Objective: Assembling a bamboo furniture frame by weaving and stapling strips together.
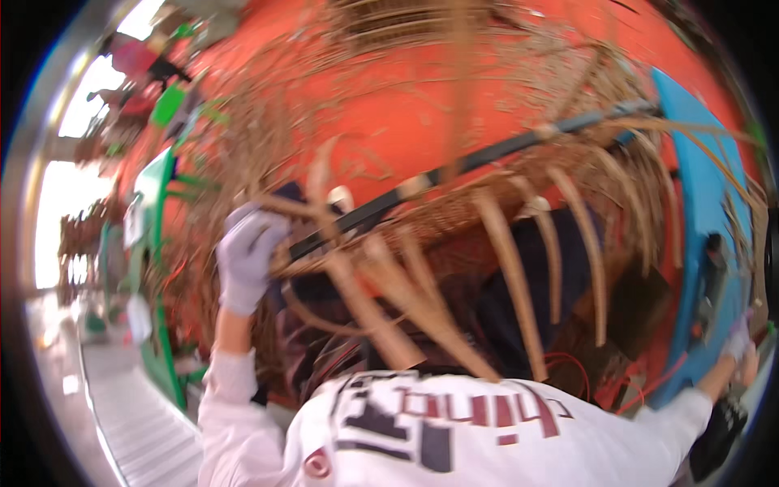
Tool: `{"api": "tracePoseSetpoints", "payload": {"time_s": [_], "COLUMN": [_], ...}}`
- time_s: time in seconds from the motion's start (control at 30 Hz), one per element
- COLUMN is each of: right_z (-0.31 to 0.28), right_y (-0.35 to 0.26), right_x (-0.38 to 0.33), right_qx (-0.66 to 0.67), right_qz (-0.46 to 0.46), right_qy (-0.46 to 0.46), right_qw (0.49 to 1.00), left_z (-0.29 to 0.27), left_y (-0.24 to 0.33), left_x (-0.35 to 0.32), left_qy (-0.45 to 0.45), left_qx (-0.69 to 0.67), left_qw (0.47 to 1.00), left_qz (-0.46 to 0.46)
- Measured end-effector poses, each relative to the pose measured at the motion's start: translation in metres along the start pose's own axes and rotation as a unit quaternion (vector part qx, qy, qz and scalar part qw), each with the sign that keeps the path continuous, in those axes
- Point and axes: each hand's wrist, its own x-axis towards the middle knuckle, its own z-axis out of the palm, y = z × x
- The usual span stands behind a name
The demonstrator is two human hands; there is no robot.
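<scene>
Left hand, gloved, fingers curled around dark hoop rim of half-woven wicker basket on lap. Right hand far out by blue board; fingers blurred, cannot tell. Orange floor behind.
</scene>
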Motion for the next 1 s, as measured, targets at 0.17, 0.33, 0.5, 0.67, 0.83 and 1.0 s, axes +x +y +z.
{"api": "tracePoseSetpoints", "payload": {"time_s": [0.17,0.33,0.5,0.67,0.83,1.0], "right_z": [-0.055,-0.24,-0.406,-0.478,-0.509,-0.504], "right_y": [0.119,0.212,0.278,0.309,0.323,0.35], "right_x": [-0.138,-0.373,-0.541,-0.616,-0.63,-0.633], "right_qx": [-0.729,-0.63,-0.452,-0.645,-0.623,-0.575], "right_qz": [0.294,0.481,0.747,0.523,0.649,0.664], "right_qy": [-0.297,-0.403,-0.131,-0.493,-0.422,-0.37], "right_qw": [0.542,0.457,0.47,0.259,0.111,0.303], "left_z": [-0.017,-0.052,-0.053,-0.036,-0.03,-0.046], "left_y": [0.002,0.021,0.054,0.047,0.038,0.002], "left_x": [-0.003,-0.016,-0.051,-0.081,-0.089,-0.07], "left_qy": [0.064,0.266,-0.003,-0.136,-0.086,0.044], "left_qx": [-0.173,-0.285,-0.43,-0.579,-0.491,-0.354], "left_qw": [0.98,0.919,0.897,0.804,0.866,0.928], "left_qz": [-0.079,-0.067,0.104,-0.02,0.044,0.105]}}
